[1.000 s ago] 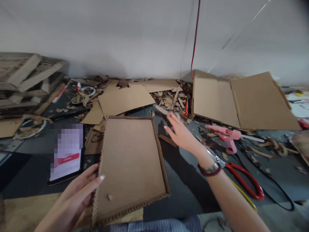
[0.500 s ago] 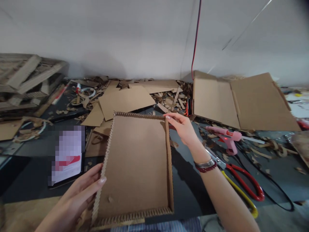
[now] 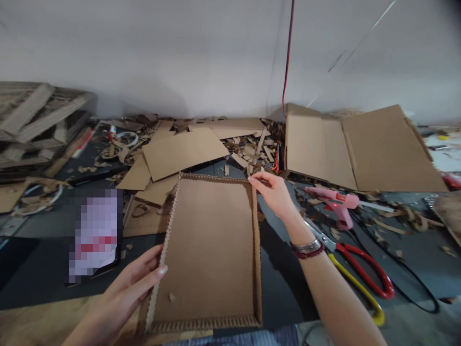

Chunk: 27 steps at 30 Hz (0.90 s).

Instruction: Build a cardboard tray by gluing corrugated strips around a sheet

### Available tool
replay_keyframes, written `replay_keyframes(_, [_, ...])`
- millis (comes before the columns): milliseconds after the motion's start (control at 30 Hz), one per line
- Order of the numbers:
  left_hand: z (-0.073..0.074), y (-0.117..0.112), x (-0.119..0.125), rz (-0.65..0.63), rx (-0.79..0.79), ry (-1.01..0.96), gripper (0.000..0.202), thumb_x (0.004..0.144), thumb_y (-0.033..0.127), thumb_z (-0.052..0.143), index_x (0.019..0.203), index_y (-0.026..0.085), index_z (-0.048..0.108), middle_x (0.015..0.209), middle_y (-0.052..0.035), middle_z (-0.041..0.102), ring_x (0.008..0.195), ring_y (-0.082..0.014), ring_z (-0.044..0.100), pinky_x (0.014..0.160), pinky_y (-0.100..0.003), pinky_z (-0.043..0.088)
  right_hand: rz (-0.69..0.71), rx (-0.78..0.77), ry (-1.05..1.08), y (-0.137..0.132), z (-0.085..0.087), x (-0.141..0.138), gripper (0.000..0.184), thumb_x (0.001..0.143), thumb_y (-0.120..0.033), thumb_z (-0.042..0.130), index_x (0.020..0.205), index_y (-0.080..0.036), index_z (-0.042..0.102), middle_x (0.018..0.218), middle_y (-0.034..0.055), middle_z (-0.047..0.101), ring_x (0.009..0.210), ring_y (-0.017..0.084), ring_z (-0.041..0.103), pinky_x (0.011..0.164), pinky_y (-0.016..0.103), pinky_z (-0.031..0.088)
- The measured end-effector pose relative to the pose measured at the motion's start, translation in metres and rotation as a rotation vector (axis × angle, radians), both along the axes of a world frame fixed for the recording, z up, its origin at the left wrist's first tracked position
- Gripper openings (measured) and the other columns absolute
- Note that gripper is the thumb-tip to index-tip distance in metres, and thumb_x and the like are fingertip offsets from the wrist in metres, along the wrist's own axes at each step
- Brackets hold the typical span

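Note:
A shallow cardboard tray with a raised corrugated rim lies in front of me on the dark table. My left hand grips its near left edge, thumb lying along the rim. My right hand pinches the far right corner of the rim between thumb and fingers. A bracelet and a dark red band sit on my right wrist.
A pink glue gun and red-and-yellow scissors lie right of my right arm. An opened cardboard box stands at the back right. Loose cardboard sheets and scraps cover the back. A tablet rests at the left. A red cable hangs down the wall.
My right hand came back from the scrap pile and took hold of the tray's far right corner. The tray turned and slid a little to the right.

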State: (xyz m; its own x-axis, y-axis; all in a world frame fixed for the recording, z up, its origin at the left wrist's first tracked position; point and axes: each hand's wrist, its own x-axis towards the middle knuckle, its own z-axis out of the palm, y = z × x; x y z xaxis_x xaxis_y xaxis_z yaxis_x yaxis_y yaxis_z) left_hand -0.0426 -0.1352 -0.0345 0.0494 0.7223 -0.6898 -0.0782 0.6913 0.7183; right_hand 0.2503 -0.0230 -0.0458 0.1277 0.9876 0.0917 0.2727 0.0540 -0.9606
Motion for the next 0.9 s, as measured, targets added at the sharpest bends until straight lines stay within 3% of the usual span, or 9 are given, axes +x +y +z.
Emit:
replay_keyframes(333, [0.011, 0.005, 0.01, 0.032, -0.052, 0.029, 0.066, 0.049, 0.035, 0.079, 0.111, 0.021, 0.06, 0.099, -0.0089, 0.07, 0.098, -0.0319, 0.06, 0.075, -0.032, 0.053, -0.021, -0.002, -0.011, 0.0, -0.004, 0.002, 0.02, 0.069, -0.036, 0.06, 0.064, -0.018, 0.059, 0.055, -0.0036, 0.05, 0.052, 0.01, 0.043, 0.049, 0.023, 0.032])
replay_keyframes(600, [0.009, 0.006, 0.01, 0.049, -0.088, -0.011, 0.063, 0.045, 0.033, 0.082, 0.103, 0.022, 0.063, 0.096, -0.0059, 0.071, 0.095, -0.0275, 0.062, 0.063, -0.022, 0.054, 0.02, 0.009, -0.026, -0.003, 0.003, 0.001, 0.019, 0.071, -0.037, 0.058, 0.076, -0.019, 0.064, 0.069, 0.0003, 0.06, 0.062, 0.012, 0.05, 0.055, 0.024, 0.037])
replay_keyframes(900, [0.012, 0.007, 0.017, 0.051, -0.049, 0.003, 0.054, 0.047, 0.031, 0.08, 0.098, 0.021, 0.065, 0.094, -0.0075, 0.071, 0.095, -0.0297, 0.062, 0.069, -0.028, 0.054, -0.037, 0.0, -0.033, -0.002, -0.002, 0.002, 0.021, 0.069, -0.037, 0.061, 0.066, -0.017, 0.064, 0.055, -0.0029, 0.052, 0.052, 0.01, 0.041, 0.05, 0.024, 0.03])
